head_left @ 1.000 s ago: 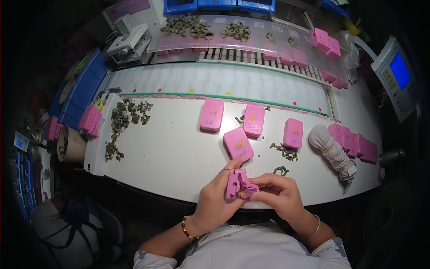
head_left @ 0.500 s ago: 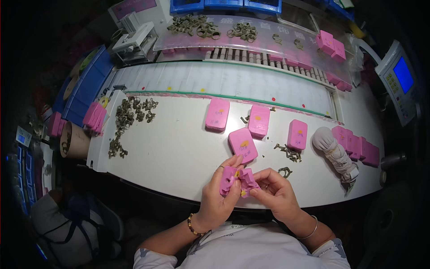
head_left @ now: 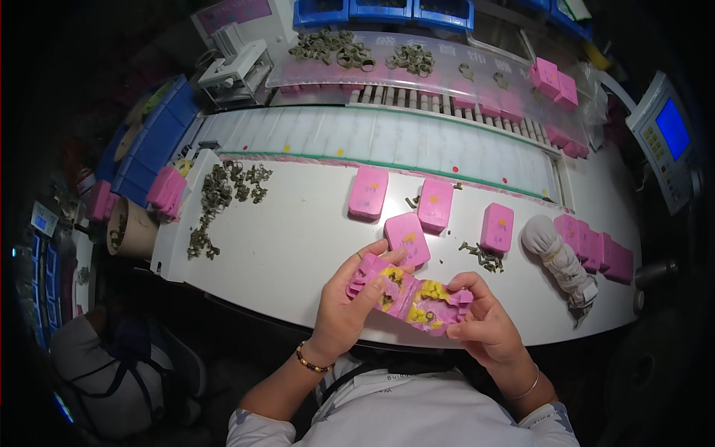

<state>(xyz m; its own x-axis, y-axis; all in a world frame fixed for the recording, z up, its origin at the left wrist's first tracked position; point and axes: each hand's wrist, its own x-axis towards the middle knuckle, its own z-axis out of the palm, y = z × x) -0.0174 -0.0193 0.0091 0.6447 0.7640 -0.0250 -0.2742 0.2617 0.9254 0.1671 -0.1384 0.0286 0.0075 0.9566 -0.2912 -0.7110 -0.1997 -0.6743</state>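
Note:
Over the table's front edge, a pink rubber mould (head_left: 404, 304) lies spread open between my hands, its two halves joined along the middle. Its inner faces are yellow, with small dark-green pieces showing in the cavities. My left hand (head_left: 339, 307) grips the left half, thumb on the inner face and fingers behind. The outer end of the right half is pinched by my right hand (head_left: 489, 328). Just beyond the mould lies a closed pink mould block (head_left: 406, 237), close to my left fingertips. Small green pieces (head_left: 482, 258) are scattered beyond my right hand.
More pink blocks (head_left: 369, 192) stand toward the back. Green ring-shaped pieces (head_left: 216, 195) are heaped at left. A cloth-wrapped tool (head_left: 558, 257) lies at right, beside a row of pink moulds (head_left: 590, 246). A white conveyor (head_left: 387, 141) crosses behind; a control panel (head_left: 666, 134) stands far right.
The folded mould has been spread open, showing its yellow inside. My right hand has moved right, away from my left hand. The whole view has shifted slightly.

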